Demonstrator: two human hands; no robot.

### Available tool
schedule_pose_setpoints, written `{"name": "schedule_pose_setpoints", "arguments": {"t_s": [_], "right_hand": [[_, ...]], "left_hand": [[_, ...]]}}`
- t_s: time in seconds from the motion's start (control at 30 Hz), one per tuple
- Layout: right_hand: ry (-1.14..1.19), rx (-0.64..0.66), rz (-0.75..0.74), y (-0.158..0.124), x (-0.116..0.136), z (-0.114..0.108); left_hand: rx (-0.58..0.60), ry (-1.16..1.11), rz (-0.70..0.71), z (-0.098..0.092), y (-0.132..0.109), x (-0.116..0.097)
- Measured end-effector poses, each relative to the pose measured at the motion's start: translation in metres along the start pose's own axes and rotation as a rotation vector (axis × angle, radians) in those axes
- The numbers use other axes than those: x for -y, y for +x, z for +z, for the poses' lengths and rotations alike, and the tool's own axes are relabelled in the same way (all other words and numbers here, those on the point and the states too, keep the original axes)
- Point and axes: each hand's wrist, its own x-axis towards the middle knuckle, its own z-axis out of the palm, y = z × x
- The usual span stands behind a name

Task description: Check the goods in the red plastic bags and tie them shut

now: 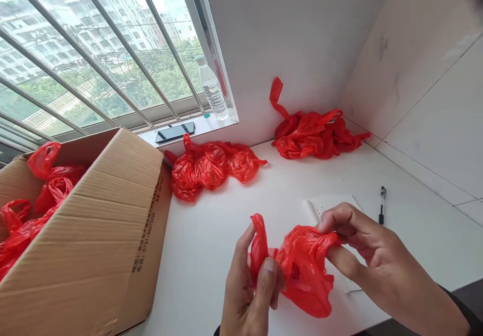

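Observation:
A thin red plastic bag [307, 275] is stretched between my two hands above the white table. My left hand [251, 285] pinches one gathered end, with a loop of the bag standing up between thumb and fingers. At the other end, my right hand [364, 255] grips the bag's bunched edge between thumb and fingers. The bag hangs open and crumpled in the middle, and I cannot make out anything inside it. Under my right hand lie a white notepad [339, 202] with small marks and a rolled-up corner, partly hidden.
A cardboard box [98, 225] with several red bags stands at left. Knotted red bags lie in a row [211, 167] by the sill and a heap [313, 135] against the wall. A black pen [382, 207] lies right. On the sill are a phone [175, 132] and water bottle [213, 92].

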Motion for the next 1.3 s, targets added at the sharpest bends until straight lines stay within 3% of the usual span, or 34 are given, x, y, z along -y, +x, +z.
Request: {"name": "schedule_pose_setpoints", "arguments": {"t_s": [0.13, 0.23, 0.3, 0.4, 0.53, 0.67, 0.87, 0.93, 1.03, 1.17, 1.3], "right_hand": [[-0.015, 0.194, -0.074, 0.0, 0.014, 0.014], [-0.122, 0.177, -0.257, 0.001, 0.015, 0.023], [-0.201, 0.162, -0.312, 0.004, 0.011, 0.023], [-0.27, 0.217, -0.233, 0.014, -0.002, 0.018], [-0.172, 0.268, -0.059, 0.023, -0.017, 0.016], [-0.15, 0.219, -0.083, 0.024, -0.021, 0.023], [-0.088, 0.08, -0.038, 0.02, -0.009, 0.023], [-0.05, 0.089, -0.056, 0.016, -0.006, 0.021], [-0.019, 0.23, -0.132, 0.014, -0.008, 0.021], [-0.083, 0.251, -0.188, 0.023, -0.02, 0.024], [-0.069, 0.409, -0.086, 0.034, -0.034, 0.029]], "left_hand": [[0.055, 0.242, 0.113, 0.009, -0.003, 0.002], [0.313, 0.194, 0.058, 0.014, 0.011, -0.002], [0.417, 0.096, -0.02, 0.015, 0.023, -0.007], [0.379, 0.013, -0.086, 0.012, 0.034, -0.013], [0.376, 0.031, -0.163, 0.003, 0.041, -0.01], [0.381, -0.024, -0.211, -0.003, 0.046, -0.002], [0.304, -0.143, -0.335, -0.002, 0.049, 0.007], [0.289, -0.233, -0.378, -0.004, 0.05, 0.009], [0.343, -0.275, -0.342, -0.01, 0.052, 0.011], [0.499, -0.211, -0.292, -0.019, 0.048, 0.009], [0.519, -0.116, -0.17, -0.023, 0.039, 0.008]]}}
